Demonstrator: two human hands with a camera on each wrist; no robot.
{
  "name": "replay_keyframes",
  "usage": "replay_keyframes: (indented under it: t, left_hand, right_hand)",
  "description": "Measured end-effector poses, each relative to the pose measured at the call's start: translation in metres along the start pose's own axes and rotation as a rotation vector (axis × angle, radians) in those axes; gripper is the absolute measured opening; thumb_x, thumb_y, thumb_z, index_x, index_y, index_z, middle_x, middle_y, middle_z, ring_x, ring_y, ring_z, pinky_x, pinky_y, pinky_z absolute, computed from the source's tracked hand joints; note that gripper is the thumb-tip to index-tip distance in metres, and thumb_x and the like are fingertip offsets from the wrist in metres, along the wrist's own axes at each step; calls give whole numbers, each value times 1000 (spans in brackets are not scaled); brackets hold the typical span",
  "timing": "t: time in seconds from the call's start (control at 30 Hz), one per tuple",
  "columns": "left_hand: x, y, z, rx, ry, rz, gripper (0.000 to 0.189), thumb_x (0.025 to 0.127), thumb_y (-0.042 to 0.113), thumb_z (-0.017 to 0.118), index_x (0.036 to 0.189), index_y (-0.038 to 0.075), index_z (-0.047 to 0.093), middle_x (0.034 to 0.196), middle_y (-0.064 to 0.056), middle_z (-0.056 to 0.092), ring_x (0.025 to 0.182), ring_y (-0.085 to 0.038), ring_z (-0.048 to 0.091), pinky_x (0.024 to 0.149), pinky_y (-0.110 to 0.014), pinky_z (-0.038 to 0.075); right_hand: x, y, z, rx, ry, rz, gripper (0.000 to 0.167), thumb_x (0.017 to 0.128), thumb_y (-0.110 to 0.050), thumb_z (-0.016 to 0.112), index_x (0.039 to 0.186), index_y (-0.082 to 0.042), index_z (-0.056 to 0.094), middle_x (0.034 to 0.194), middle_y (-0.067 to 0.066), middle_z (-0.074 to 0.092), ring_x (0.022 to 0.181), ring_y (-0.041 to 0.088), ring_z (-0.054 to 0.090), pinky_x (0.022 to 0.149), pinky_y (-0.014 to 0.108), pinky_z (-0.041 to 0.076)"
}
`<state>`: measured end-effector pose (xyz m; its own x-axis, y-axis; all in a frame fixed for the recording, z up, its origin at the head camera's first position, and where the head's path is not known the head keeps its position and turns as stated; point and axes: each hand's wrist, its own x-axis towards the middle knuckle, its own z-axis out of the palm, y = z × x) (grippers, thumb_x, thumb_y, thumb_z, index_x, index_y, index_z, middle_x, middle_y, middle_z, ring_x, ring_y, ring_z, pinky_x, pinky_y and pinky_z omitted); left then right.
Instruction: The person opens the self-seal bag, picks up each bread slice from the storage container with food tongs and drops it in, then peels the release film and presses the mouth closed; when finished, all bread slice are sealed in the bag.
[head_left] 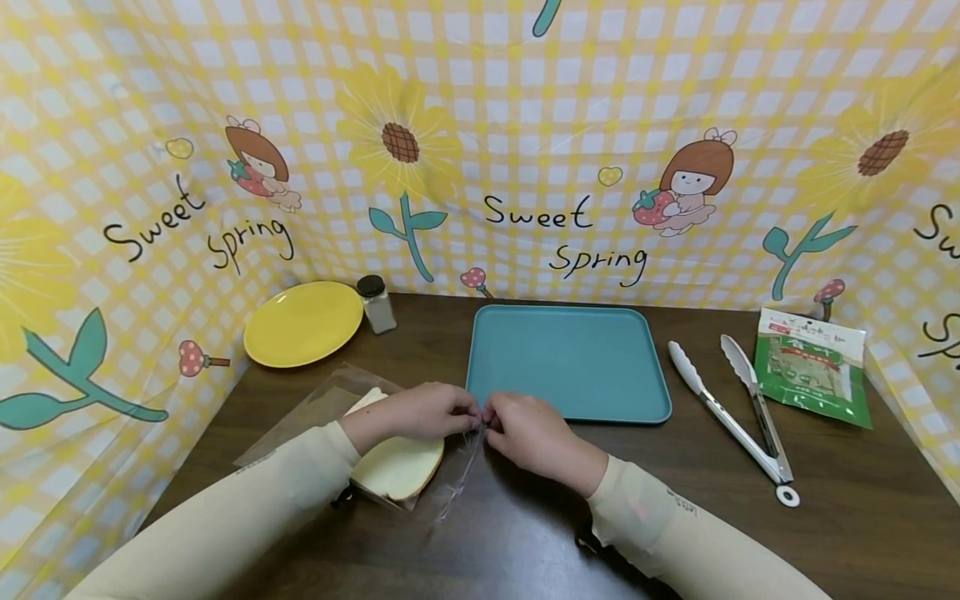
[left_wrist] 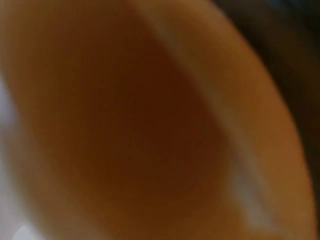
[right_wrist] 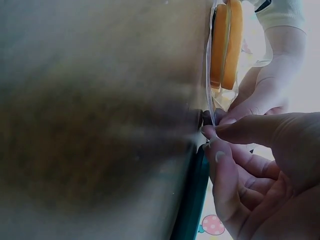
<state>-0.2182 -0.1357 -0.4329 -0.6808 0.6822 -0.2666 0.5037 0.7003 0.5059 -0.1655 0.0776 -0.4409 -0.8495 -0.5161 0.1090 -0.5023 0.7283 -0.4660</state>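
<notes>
Slices of white bread [head_left: 401,468] lie inside a clear plastic bag [head_left: 298,415] left of the middle of the table. My left hand [head_left: 422,410] reaches over the bread and pinches the bag's right end. Fingertip to fingertip with it, my right hand [head_left: 531,432] pinches the same end between thumb and forefinger. From the right wrist, two stacked bread slices [right_wrist: 232,45] show edge-on, with the right hand's fingers [right_wrist: 227,182] close below the left hand [right_wrist: 265,97]. The left wrist view is filled by a blurred orange-brown surface.
Behind the hands lies a teal tray [head_left: 566,358]. A yellow plate [head_left: 303,325] and a black-capped jar [head_left: 377,306] stand at the back left. Tongs [head_left: 731,425] and a green-and-white packet [head_left: 813,367] are on the right. Patterned cloth [head_left: 525,150] hangs behind the table.
</notes>
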Motion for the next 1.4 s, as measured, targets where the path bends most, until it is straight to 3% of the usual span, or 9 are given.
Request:
replay_keyframes:
  t: [0.17, 0.43, 1.1, 1.4]
  left_hand:
    - [-2, 0, 1, -19, -6, -22, 16, 109, 22, 61, 102, 22, 76, 94, 9, 72, 84, -5, 60, 81, -26, 51]
    - [-2, 0, 2, -12, 2, -4, 17, 108, 22, 61, 100, 20, 76, 88, 9, 69, 80, -3, 57, 81, -26, 49]
    - [-3, 2, -1, -41, -12, -9, 18, 109, 25, 60, 101, 21, 76, 89, 9, 68, 81, -5, 57, 81, -27, 46]
    - [-5, 2, -1, -43, -6, 3, 19, 109, 23, 59, 103, 22, 77, 89, 10, 69, 81, -4, 58, 89, -33, 47]
  right_hand:
    - [0, -1, 2, -22, 2, -8, 5, 97, -13, 75, 99, -11, 70, 89, -1, 70, 79, 13, 64, 68, 31, 53]
    - [1, -2, 2, -24, -12, -21, 4, 97, -12, 74, 98, -10, 71, 88, 0, 70, 78, 12, 63, 67, 31, 52]
    - [2, -2, 4, -74, 36, -52, 8, 95, -11, 75, 89, -13, 70, 81, -2, 70, 72, 13, 61, 63, 31, 50]
    - [2, -1, 3, -66, 30, -53, 11, 96, -10, 72, 86, -13, 68, 76, -3, 65, 67, 10, 53, 58, 27, 45]
